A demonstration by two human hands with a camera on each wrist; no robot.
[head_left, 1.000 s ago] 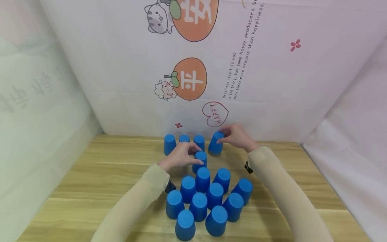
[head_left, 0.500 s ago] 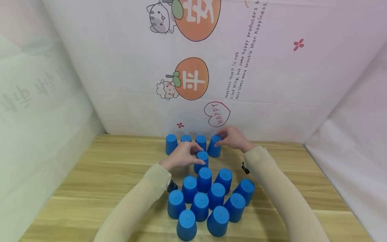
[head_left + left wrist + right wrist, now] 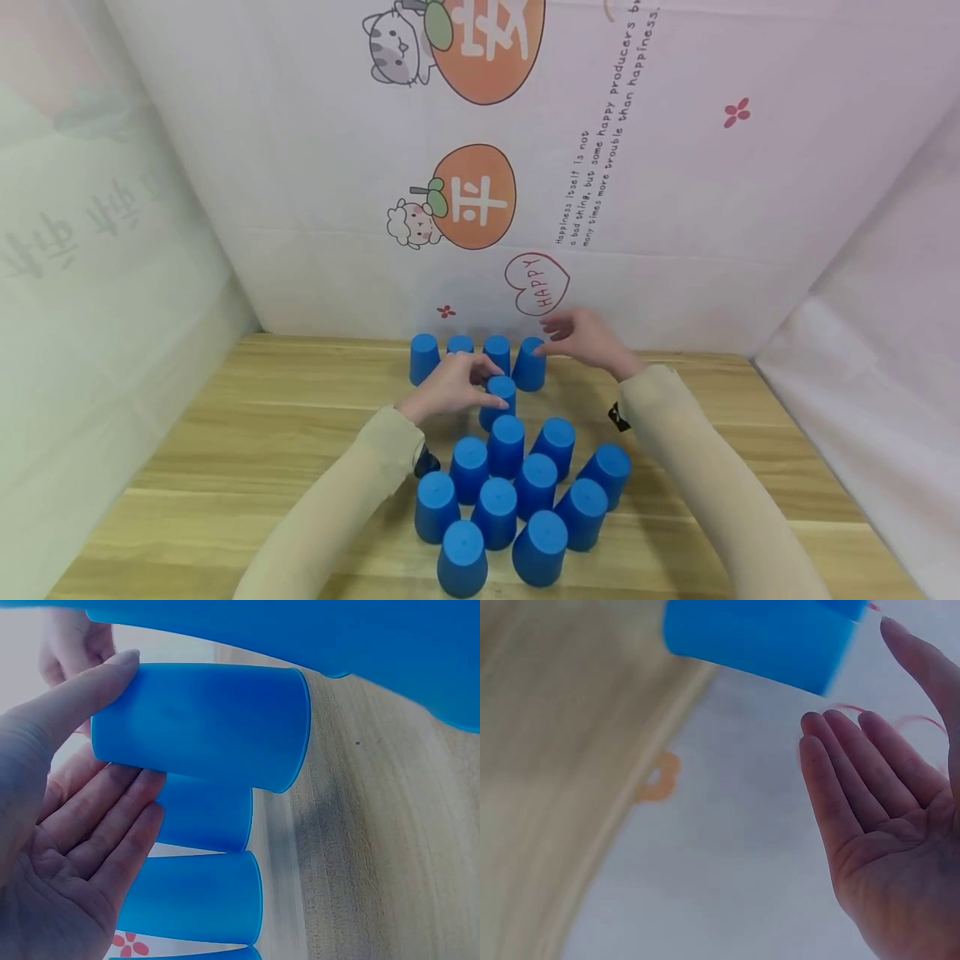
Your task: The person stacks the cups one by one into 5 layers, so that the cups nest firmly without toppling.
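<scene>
Because the blue cups stand mouth down on the worktop [image 3: 300, 408], each has its wide rim below and its narrow closed end up, which probably keeps it steady and makes its upper part easy to take. Near the middle, the left hand [image 3: 450, 387] pinches the held cup [image 3: 497, 412] close to that narrow end, its thumb on one side and its fingers [image 3: 131, 847] on the other. Such a light hold near the top seems suited to guiding the cup without crowding its neighbours. Whether its rim touches the worktop, I cannot tell.

Behind it, four cups form a back row [image 3: 424, 363] along the foot of the printed cloth [image 3: 637, 287], perhaps set there so that the cloth serves as a straight guide. At the right of this row is the end cup [image 3: 529, 368], just beside its neighbour. The right hand [image 3: 591, 343] is near but apart from it: in the right wrist view the fingers are straight and close together, the thumb stands away from them, and they hold nothing. That spread probably leaves the cup undisturbed.

Nearer the person, ten more cups make a loose front cluster [image 3: 495, 515], some overlapping in view, apparently grouped within easy reach of both hands.
</scene>
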